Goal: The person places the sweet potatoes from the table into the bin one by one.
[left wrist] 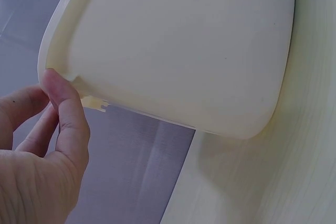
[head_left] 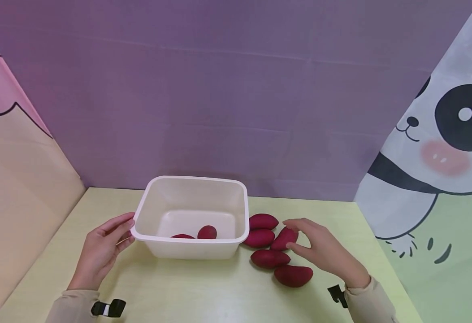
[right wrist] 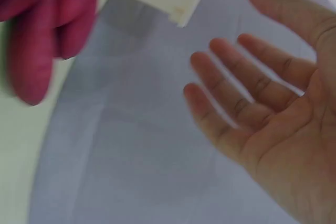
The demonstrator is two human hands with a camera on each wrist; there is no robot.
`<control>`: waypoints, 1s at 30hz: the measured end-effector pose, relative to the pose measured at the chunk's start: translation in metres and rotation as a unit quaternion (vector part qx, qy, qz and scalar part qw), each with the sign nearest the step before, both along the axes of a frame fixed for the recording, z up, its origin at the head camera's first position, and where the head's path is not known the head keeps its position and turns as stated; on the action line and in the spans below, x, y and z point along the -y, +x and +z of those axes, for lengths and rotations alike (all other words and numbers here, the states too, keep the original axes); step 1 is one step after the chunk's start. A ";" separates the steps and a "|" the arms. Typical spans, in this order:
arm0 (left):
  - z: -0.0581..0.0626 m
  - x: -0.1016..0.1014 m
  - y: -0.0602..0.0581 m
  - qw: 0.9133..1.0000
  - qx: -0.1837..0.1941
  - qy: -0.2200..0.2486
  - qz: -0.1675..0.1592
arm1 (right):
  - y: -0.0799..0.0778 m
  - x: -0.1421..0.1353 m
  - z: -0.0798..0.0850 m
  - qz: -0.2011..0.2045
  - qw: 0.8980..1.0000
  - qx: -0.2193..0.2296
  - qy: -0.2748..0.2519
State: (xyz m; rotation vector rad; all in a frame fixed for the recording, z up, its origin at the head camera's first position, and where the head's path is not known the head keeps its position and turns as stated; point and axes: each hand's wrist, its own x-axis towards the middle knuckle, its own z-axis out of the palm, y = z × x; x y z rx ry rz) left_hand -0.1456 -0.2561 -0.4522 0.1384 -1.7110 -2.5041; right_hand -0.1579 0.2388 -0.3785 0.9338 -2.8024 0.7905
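Observation:
A white plastic tub (head_left: pixel 191 249) stands on the table, with two purple-red sweet potatoes visible inside; one sweet potato (head_left: pixel 207 232) shows rounder, and the front wall partly hides the other. At the tub's left rim, my left hand (head_left: pixel 106 249) pinches the edge between thumb and fingertips, with the thumb (left wrist: pixel 68 108) against the rim's underside in the left wrist view. To the tub's right lie several more sweet potatoes (head_left: pixel 270 259). My right hand (head_left: pixel 326 246) hovers beside them, thumb and fingers spread around the rightmost upper sweet potato (head_left: pixel 285 238), holding nothing.
The pale wooden table (head_left: pixel 187 291) ends at a purple cloth backdrop (head_left: pixel 236 112) behind the tub. Printed cloth panels flank it, one with a panda (head_left: pixel 449 130) on the right. The nearest sweet potato (head_left: pixel 293 276) lies toward the front.

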 end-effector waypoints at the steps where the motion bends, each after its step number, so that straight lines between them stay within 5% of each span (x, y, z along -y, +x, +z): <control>1: 0.000 0.000 0.000 1.000 0.000 0.000 -0.001 | 0.003 -0.005 -0.005 0.004 1.000 -0.003 -0.005; 13: 0.000 0.002 -0.001 1.000 0.008 0.006 -0.004 | 0.026 -0.047 -0.056 -0.007 0.999 0.020 -0.046; 21: 0.000 0.003 0.000 1.000 0.013 0.005 -0.006 | 0.025 -0.068 -0.091 -0.019 0.993 0.090 -0.076; 30: 0.001 0.002 -0.001 1.000 0.014 0.013 -0.008 | 0.020 -0.079 -0.108 0.002 0.982 0.163 -0.095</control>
